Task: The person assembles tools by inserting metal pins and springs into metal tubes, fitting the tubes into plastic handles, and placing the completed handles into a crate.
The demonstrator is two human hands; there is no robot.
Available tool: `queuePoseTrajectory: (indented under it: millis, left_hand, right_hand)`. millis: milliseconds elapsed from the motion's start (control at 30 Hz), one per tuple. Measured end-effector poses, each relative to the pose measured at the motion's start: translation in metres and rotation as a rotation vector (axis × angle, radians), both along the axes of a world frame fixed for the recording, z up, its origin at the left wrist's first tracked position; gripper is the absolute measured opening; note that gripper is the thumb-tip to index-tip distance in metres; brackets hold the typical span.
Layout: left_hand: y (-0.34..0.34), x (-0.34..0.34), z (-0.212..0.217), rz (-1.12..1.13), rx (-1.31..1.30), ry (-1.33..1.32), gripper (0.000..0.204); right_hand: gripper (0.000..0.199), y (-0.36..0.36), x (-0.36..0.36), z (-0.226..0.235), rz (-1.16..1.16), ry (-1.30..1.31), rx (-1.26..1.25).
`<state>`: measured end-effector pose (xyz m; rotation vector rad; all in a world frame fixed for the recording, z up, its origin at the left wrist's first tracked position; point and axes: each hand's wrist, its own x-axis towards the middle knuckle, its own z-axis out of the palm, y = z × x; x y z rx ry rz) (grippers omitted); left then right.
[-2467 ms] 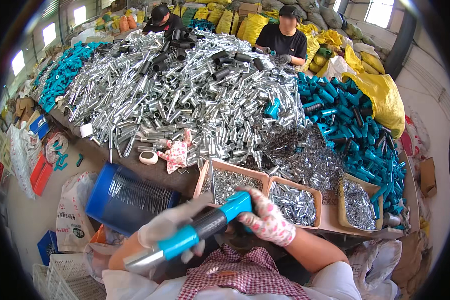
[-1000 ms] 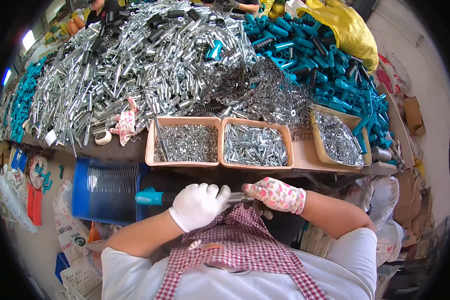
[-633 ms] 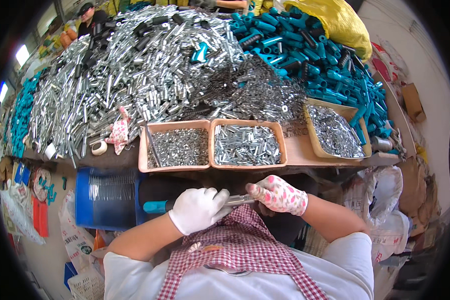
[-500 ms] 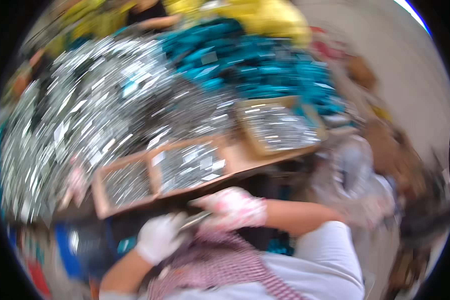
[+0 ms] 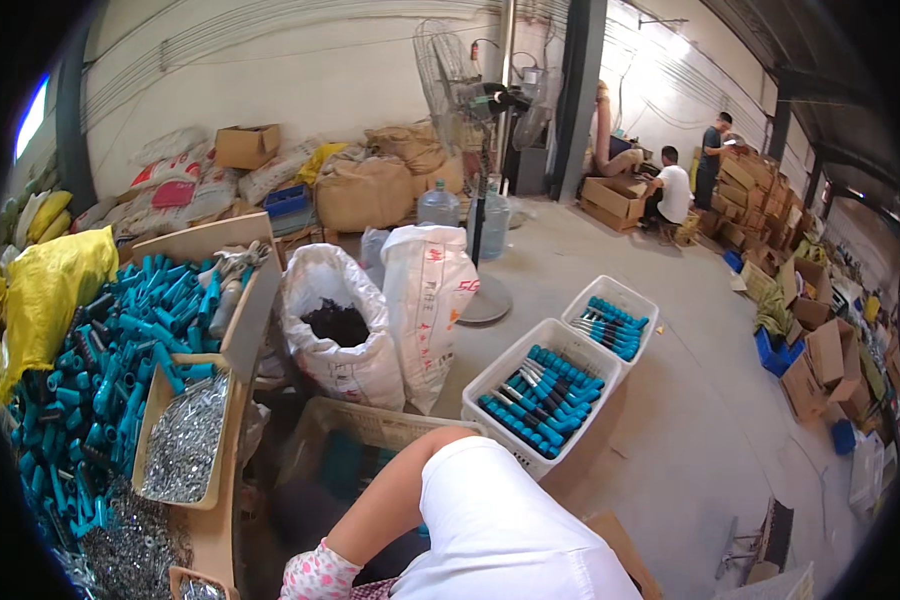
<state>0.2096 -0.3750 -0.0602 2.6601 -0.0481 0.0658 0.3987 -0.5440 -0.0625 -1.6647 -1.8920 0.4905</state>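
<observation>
Head view looks off to the person's right; only the right hand (image 5: 315, 577), in a floral glove, shows at the lower edge, and whether it grips anything cannot be told. The left hand is out of frame. Nearest lies a cardboard tray (image 5: 153, 418) of small metal parts (image 5: 185, 450) on the surface: loose, slippery, probably heavy together, best lifted under the tray's rim.

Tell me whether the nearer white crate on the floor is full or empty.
Partly full. The white crate holds teal-handled tools lying in rows on its bottom, well below the rim; it is not heaped.
</observation>
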Motion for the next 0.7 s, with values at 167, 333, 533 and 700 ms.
queuePoseTrajectory:
  millis: [167,333,533,700]
  left_hand:
    - [0.002,0.009,-0.009,-0.045,-0.051,-0.066,0.035]
    - [-0.001,0.006,-0.011,-0.029,-0.086,-0.076,0.033]
    - [-0.001,0.004,-0.02,-0.027,-0.048,-0.007,0.031]
    - [0.007,0.003,-0.029,-0.024,-0.162,0.021,0.033]
  right_hand:
    - [0.055,-0.001,0.002,-0.007,-0.129,0.115,-0.05]
    - [0.057,-0.006,-0.001,0.007,-0.098,-0.035,-0.007]
    - [0.045,0.004,0.005,-0.02,-0.182,0.251,-0.307]
    - [0.038,-0.003,0.0,-0.016,-0.078,0.088,0.104]
